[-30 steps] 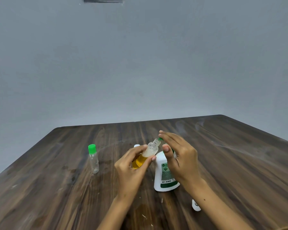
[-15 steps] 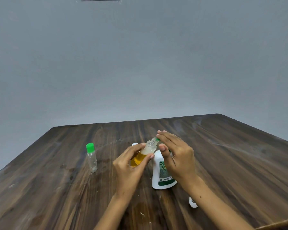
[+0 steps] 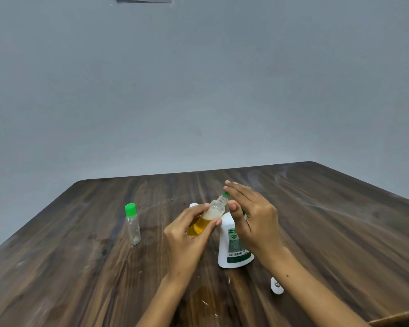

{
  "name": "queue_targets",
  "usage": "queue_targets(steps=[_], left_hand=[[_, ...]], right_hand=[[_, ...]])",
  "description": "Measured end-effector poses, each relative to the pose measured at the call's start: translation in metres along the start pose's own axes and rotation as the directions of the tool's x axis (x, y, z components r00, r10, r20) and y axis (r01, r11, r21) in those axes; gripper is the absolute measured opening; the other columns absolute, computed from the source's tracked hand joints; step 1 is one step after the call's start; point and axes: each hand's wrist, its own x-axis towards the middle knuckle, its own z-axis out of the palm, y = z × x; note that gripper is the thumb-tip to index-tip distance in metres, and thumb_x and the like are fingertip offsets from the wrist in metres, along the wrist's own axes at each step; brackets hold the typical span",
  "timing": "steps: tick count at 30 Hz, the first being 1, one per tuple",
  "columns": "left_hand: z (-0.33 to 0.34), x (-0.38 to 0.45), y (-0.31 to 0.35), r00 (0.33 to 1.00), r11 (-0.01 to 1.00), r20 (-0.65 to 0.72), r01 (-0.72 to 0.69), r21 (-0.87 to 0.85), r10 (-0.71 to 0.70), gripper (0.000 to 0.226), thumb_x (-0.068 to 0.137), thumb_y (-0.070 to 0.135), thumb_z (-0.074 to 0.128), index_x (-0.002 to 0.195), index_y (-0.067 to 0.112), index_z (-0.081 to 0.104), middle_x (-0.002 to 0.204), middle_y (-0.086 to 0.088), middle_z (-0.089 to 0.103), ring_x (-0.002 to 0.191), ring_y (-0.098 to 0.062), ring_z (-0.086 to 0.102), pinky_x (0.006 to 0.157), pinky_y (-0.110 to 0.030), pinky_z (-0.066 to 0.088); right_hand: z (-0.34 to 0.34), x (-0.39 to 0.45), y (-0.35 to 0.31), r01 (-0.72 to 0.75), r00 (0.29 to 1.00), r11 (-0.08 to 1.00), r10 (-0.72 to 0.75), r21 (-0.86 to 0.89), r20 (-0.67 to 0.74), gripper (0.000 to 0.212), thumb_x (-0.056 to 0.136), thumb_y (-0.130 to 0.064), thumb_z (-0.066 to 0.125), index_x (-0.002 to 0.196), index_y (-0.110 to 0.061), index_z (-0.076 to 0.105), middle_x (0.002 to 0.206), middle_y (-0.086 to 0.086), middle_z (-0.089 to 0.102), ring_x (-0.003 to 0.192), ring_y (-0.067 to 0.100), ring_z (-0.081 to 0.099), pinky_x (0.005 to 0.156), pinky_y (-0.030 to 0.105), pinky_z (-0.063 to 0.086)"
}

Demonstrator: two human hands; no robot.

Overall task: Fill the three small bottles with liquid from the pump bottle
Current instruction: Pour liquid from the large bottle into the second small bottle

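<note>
Even, soft, moderately bright light with faint diffuse shadows; pale sheen streaks on the dark table (image 3: 340, 208) at the far right; wide-angle bowing of its edges; grey wall (image 3: 198, 90) slightly grainy, detail soft throughout.

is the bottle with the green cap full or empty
Empty, as far as can be seen: the capped bottle stands upright on the table and looks clear right through, with no yellow liquid like the bottle in the left hand.

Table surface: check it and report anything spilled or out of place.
A shiny wet patch with an amber tint lies on the table near its front edge, between the forearms; it looks like spilled liquid. A small white cap lies loose beside the right forearm. The green-capped bottle stands upright.
</note>
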Motion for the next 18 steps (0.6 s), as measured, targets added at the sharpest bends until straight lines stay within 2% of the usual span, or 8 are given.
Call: queue_targets(steps=[7,11,15,18], left_hand=[[0.0003,0.0008,-0.0012,1.000,1.000,0.000,-0.006,0.006,0.006,0.036,0.068,0.015,0.087,0.101,0.007,0.074,0.100,0.004,0.074,0.095,-0.004,0.069,0.080,-0.015,0.053],[0.0006,-0.0001,-0.0004,1.000,1.000,-0.001,-0.001,-0.004,0.001,0.036,0.068,0.015,0.087,0.101,0.008,0.074,0.099,0.004,0.074,0.095,-0.003,0.069,0.079,-0.014,0.053],[0.0010,0.0011,-0.0018,1.000,1.000,-0.010,-0.010,0.000,0.010,0.036,0.067,0.013,0.087,0.100,0.007,0.075,0.099,0.004,0.074,0.094,-0.004,0.069,0.080,-0.016,0.054],[0.0013,0.0004,-0.0013,1.000,1.000,-0.006,-0.011,0.002,0.011,0.036,0.068,0.014,0.087,0.101,0.009,0.075,0.099,0.007,0.073,0.094,-0.003,0.069,0.079,-0.017,0.054]], right_hand=[[0.0021,-0.0065,-0.0016,-0.047,0.999,0.998,0.048,0.039,-0.025,0.066,0.099,-0.057,0.026,0.106,-0.010,0.072,0.113,0.001,0.069,0.106,0.012,0.063,0.086,0.018,0.047],[0.0004,0.0012,-0.0002,-0.020,1.000,1.000,0.020,0.016,-0.024,0.067,0.099,-0.057,0.025,0.107,-0.011,0.072,0.114,0.001,0.069,0.107,0.012,0.063,0.085,0.022,0.050],[0.0031,-0.0074,0.0002,-0.022,0.999,1.000,0.022,0.008,-0.028,0.066,0.100,-0.055,0.025,0.106,-0.009,0.072,0.112,0.002,0.069,0.104,0.013,0.063,0.085,0.016,0.045],[0.0012,-0.0050,0.0004,-0.021,1.000,1.000,0.021,0.003,-0.019,0.066,0.100,-0.056,0.025,0.106,-0.010,0.072,0.112,0.001,0.069,0.104,0.012,0.063,0.085,0.017,0.046]])
